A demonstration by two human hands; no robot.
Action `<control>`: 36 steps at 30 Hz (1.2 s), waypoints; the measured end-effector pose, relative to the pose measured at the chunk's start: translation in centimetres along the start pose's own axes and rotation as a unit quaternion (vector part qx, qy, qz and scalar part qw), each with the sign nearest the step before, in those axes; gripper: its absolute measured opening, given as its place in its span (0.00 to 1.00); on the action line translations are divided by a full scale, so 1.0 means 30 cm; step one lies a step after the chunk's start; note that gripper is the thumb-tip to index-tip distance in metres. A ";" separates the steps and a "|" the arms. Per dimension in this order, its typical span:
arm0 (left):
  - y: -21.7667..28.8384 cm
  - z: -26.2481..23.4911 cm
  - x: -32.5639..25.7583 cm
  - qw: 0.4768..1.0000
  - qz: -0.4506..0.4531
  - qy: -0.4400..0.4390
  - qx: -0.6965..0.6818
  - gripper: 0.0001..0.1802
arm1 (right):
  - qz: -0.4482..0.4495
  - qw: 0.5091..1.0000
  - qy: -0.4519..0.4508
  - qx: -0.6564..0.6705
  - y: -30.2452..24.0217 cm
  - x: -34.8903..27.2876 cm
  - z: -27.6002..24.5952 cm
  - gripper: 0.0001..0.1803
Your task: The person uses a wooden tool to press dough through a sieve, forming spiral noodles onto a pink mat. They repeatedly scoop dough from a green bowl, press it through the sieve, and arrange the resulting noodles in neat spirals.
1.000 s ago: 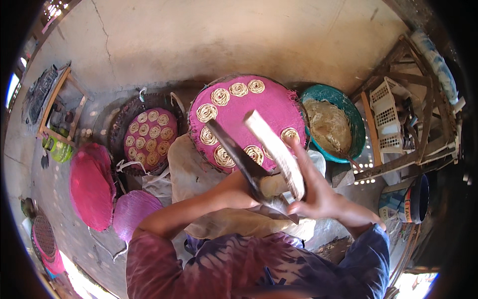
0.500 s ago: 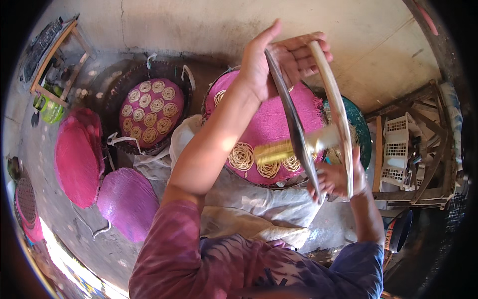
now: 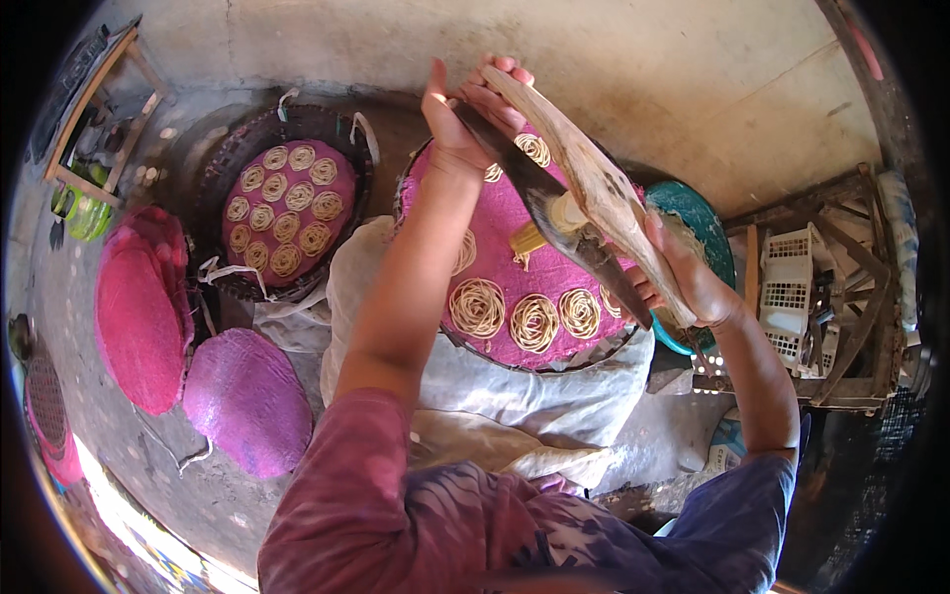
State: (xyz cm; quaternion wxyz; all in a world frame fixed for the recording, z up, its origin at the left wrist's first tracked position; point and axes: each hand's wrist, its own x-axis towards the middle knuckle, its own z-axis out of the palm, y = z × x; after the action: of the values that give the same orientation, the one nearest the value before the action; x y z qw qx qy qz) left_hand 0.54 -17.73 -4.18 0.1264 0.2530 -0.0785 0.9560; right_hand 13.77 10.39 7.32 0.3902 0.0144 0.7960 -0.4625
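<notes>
A wooden hand press with a dark board [image 3: 539, 193] and a pale board [image 3: 584, 168] hangs slantwise over a round tray. Between the boards sits a pale plunger, leading into a yellow metal cylinder [image 3: 527, 239]; a short strand shows at its end. My left hand [image 3: 473, 117] is closed around the far ends of the boards, thumb up. Lower right, my right hand [image 3: 688, 282] grips their near ends, partly hidden by the wood. Below, pink cloth [image 3: 485, 247] covers the tray and bears several coiled noodle nests [image 3: 534, 322].
Left of the tray stands a dark basket [image 3: 223, 178] with more nests on pink cloth. Two cloth-covered rounds, red [image 3: 139, 327] and purple [image 3: 247, 401], lean at the left. A teal basin [image 3: 727, 233] and a wooden rack [image 3: 757, 272] stand right. White sheeting [image 3: 515, 396] lies in front.
The press has tilted more diagonally, its far end swinging left with my left hand. My right hand and the cylinder have moved away from me. The cylinder, blurred before, now shows more sharply.
</notes>
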 end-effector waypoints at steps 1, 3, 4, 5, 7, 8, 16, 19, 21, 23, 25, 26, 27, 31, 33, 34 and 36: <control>0.009 0.028 0.000 1.000 0.004 -0.001 -0.004 0.37 | -0.008 1.000 -0.005 0.003 -0.004 -0.009 0.012 0.49; 0.000 0.066 -0.022 1.000 0.003 -0.010 0.009 0.29 | -0.032 0.998 -0.046 0.030 -0.020 -0.042 0.032 0.47; -0.010 0.077 -0.038 1.000 0.005 -0.018 0.011 0.25 | -0.011 1.000 -0.027 0.004 -0.033 -0.063 0.037 0.46; -0.028 0.082 -0.044 1.000 0.009 -0.007 0.011 0.25 | 0.000 1.000 -0.019 -0.002 -0.050 -0.088 0.039 0.46; -0.063 0.078 -0.038 1.000 0.022 -0.002 0.004 0.26 | 0.027 1.000 -0.003 0.001 -0.085 -0.128 0.036 0.44; -0.077 0.073 -0.032 1.000 0.025 -0.003 0.007 0.26 | 0.016 1.000 -0.012 0.021 -0.104 -0.141 0.030 0.42; 0.007 0.108 0.009 0.996 0.044 0.065 0.043 0.39 | -0.022 0.999 0.032 0.025 -0.099 -0.080 0.082 0.47; -0.018 0.110 -0.040 0.995 0.035 0.082 0.047 0.37 | -0.018 0.999 0.004 0.029 -0.065 -0.103 0.082 0.46; -0.060 0.087 -0.053 0.995 0.025 0.092 0.017 0.35 | -0.001 1.000 0.007 0.022 -0.044 -0.121 0.069 0.45; -0.103 0.048 -0.031 0.997 0.016 0.069 0.000 0.35 | 0.010 0.999 0.002 0.035 -0.024 -0.123 0.057 0.43; -0.126 0.012 0.004 0.999 -0.014 0.015 -0.047 0.34 | 0.026 0.997 0.029 0.065 -0.002 -0.112 0.047 0.42; -0.130 0.001 0.021 0.999 -0.019 0.009 -0.029 0.31 | 0.020 0.996 0.037 0.073 0.009 -0.104 0.044 0.41; -0.134 -0.005 0.033 1.000 -0.022 0.013 -0.010 0.28 | 0.016 0.996 0.048 0.080 0.022 -0.096 0.042 0.40; -0.120 0.050 0.045 0.991 -0.091 -0.100 0.002 0.32 | -0.014 0.994 0.048 0.096 0.070 -0.086 0.031 0.39; -0.116 0.094 0.010 0.975 -0.103 0.116 0.160 0.40 | -0.030 0.993 0.059 0.099 0.094 -0.089 0.023 0.38; -0.117 0.109 -0.018 0.951 -0.108 0.163 0.240 0.44 | -0.039 0.992 0.066 0.099 0.107 -0.092 0.019 0.38; -0.133 0.110 -0.085 0.818 -0.215 0.216 0.488 0.45 | -0.063 0.990 0.037 0.118 0.130 -0.086 0.009 0.38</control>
State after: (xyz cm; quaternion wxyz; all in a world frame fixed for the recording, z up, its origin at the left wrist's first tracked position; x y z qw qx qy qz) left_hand 5.33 -15.13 -2.27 0.2026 0.0785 0.4839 0.8477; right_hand 17.22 13.30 6.05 0.3264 0.0270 0.7490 -0.5759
